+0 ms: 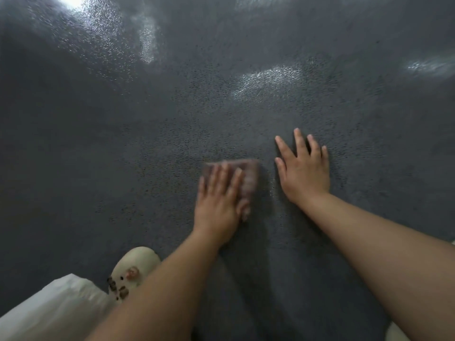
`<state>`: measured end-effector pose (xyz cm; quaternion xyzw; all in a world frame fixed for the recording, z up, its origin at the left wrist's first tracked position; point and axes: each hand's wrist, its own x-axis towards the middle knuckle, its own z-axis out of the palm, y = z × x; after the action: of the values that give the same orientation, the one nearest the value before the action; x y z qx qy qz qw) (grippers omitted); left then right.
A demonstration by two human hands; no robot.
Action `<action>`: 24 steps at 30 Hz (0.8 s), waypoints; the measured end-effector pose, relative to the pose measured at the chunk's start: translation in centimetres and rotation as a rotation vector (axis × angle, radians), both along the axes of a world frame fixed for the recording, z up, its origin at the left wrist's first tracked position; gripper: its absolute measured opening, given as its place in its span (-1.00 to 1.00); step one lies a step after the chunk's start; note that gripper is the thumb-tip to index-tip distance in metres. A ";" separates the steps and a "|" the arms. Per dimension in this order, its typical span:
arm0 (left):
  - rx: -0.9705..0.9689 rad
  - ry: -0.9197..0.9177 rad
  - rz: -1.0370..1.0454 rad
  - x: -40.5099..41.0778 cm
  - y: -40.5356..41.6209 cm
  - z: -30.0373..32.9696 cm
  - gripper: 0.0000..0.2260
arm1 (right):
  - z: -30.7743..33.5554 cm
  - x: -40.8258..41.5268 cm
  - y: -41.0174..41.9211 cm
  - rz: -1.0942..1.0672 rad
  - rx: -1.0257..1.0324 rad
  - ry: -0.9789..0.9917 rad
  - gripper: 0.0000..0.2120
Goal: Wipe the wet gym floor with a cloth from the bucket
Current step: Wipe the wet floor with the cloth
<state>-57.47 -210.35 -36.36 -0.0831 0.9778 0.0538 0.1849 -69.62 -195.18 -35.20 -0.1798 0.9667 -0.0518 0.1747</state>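
Brownish-mauve cloth (242, 177), folded to a rough rectangle, lying flat on the dark floor (123, 143) just below the middle of the view, blurred and hard to read in texture. Pressed down under the left hand (220, 201), palm flat on top, fingers (214, 178) stretched forward and slightly spread over the near-left part, thumb along the cloth's right edge; not curled around it, only bearing down. Far edge and right strip of the cloth showing beyond the fingertips.

Just to the right, apart from the cloth by a narrow strip of floor, right hand (304, 171) spread wide and planted palm-down on the bare floor, holding nothing. Both forearms bare, running in from the bottom edge.

Floor charcoal grey, pebbled and grainy, with pale glossy patches (268, 81) of reflected light toward the top, brightest in the upper left corner.

At lower left, a cream clog-style shoe (134, 269) with small brown and pink charms on its upper, partly hidden behind the left forearm. Beside it, light beige trouser leg (54, 308), cut off by the frame. At the lower right corner, a pale sliver, too little visible to identify.
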 end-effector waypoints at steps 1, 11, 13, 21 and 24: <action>-0.013 -0.037 0.105 -1.5 -1.8 0.1 -0.44 | 0.1 0.0 0.1 0.003 0.004 -0.009 -0.53; 0.059 -0.084 0.846 -10.6 -9.3 1.5 -0.29 | 0.8 -0.6 0.9 0.055 0.027 -0.075 -0.51; 0.039 -0.072 0.705 -11.0 -7.9 1.5 -0.30 | 0.7 -0.7 1.0 0.057 -0.010 -0.061 -0.52; 0.112 -0.032 -0.076 -6.6 6.8 1.3 -0.41 | 0.6 -2.2 3.1 -0.058 -0.344 -0.021 -0.51; 0.163 -0.029 -0.266 -3.1 9.5 1.1 -0.44 | 0.7 -2.6 3.5 -0.043 -0.373 -0.032 -0.57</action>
<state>-60.55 -200.86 -35.22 0.0619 0.9698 0.1066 0.2105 -72.20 -191.67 -34.47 -0.1874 0.9410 -0.2368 0.1524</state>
